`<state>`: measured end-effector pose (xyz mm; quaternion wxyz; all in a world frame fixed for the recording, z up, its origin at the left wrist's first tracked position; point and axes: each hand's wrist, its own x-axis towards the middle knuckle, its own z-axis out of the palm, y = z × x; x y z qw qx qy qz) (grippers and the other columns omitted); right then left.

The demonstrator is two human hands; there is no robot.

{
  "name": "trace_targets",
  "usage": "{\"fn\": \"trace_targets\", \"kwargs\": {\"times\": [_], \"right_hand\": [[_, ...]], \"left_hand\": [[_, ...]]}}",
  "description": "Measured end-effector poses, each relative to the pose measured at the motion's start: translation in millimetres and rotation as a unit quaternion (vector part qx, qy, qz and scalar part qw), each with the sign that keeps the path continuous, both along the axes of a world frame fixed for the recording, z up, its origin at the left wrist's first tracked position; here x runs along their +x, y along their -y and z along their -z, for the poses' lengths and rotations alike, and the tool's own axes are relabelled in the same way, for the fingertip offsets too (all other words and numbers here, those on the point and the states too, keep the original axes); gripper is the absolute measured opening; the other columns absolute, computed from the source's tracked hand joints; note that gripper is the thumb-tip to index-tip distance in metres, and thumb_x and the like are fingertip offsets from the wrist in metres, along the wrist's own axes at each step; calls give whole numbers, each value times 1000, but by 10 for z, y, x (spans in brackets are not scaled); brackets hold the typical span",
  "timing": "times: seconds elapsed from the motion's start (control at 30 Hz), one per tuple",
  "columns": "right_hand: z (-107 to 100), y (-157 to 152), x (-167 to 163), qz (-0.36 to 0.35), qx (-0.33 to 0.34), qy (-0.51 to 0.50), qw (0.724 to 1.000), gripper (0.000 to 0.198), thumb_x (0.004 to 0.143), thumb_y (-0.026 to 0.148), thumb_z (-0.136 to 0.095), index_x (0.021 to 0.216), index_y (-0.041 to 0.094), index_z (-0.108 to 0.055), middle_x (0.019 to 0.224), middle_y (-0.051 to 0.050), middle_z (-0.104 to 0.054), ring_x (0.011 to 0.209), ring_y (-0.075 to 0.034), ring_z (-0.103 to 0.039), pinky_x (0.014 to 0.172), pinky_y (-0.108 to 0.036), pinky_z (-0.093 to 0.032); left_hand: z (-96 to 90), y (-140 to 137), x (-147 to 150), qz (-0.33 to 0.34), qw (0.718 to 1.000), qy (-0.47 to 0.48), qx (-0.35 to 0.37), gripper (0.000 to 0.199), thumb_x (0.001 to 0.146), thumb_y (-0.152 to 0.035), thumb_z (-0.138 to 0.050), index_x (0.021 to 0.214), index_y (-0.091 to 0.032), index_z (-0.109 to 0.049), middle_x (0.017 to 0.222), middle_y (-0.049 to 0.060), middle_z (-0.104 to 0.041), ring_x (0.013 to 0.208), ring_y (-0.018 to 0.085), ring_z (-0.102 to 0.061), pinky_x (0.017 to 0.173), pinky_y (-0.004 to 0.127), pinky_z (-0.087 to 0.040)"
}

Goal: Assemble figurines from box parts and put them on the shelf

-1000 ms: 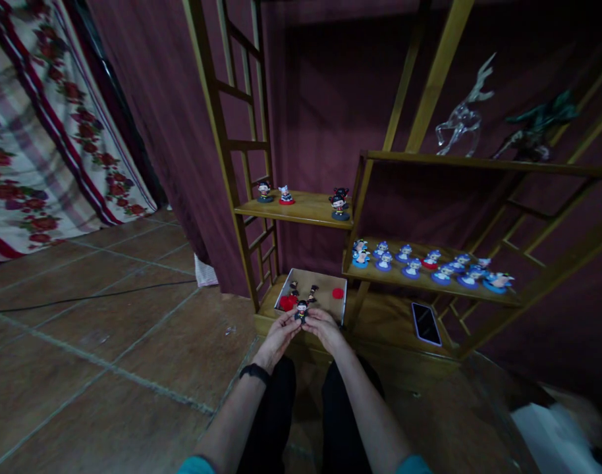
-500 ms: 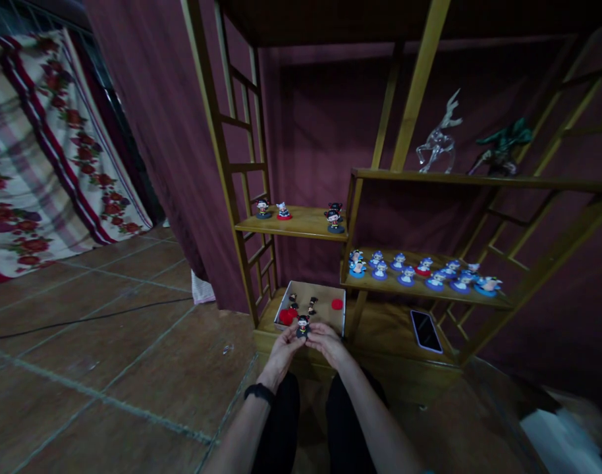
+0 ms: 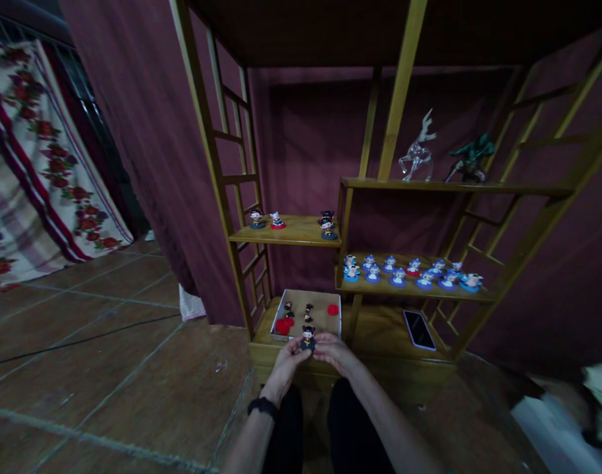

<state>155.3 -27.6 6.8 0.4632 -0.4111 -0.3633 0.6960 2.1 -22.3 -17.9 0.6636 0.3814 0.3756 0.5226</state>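
In the head view, my left hand (image 3: 286, 359) and right hand (image 3: 332, 349) are both narrow, holding one doll (image 3: 308, 333) between them, upright and head up. My left thumb lies against the dark base (image 3: 307, 345), and my right fingertips meet it from the other side. The base is small and the light dim, so I can't tell whether the doll sits flush on it.

To handle it well, I'd grip low, at the base, and leave the head and its red-tied buns alone; those look like the parts easiest to knock. Even pressure from both sides should stop it tipping, and a slow turn would let me check the seat all round.

Just beyond my hands is the box (image 3: 325, 327), with loose black figures (image 3: 308, 309) in its middle, a red heap (image 3: 283, 326) ahead of my left hand and a red piece (image 3: 333, 309) ahead of my right. Holding the doll over that near edge, I judge a slip would be cheap. Higher up beyond my hands is the shelf (image 3: 301, 228); the phone (image 3: 419, 330) lies well to the right of my right hand.
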Motion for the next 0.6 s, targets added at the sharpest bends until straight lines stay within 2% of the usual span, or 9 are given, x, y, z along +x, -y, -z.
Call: {"fn": "trace_targets", "kwargs": {"times": [0.17,0.33,0.6], "right_hand": [[56,-10,-73,17,-8,-18,1000,36,51,23,-74,83,16,-60,84,-5,-63,74,-16,-61,73,-33,-46],[3,19,-115,23,2,-27,999,36,52,23,-73,85,16,-60,86,-5,-64,76,-15,-60,73,-31,-46],[-12,-10,-113,16,-2,4,1000,32,54,24,-72,84,19,-61,82,-3,-64,73,-15,-60,71,-30,-46]], "left_hand": [[23,-16,-19,-5,1000,-6,11,57,45,-20,-79,99,-14,-62,95,10,-65,83,19,-60,81,32,-42],[-58,44,-16,-7,999,6,39,52,50,-18,-76,99,-15,-60,96,8,-64,84,17,-59,79,29,-42],[-139,71,-22,-1,1000,-4,31,45,50,-19,-76,92,-13,-63,87,7,-66,80,16,-58,76,27,-41]]}}
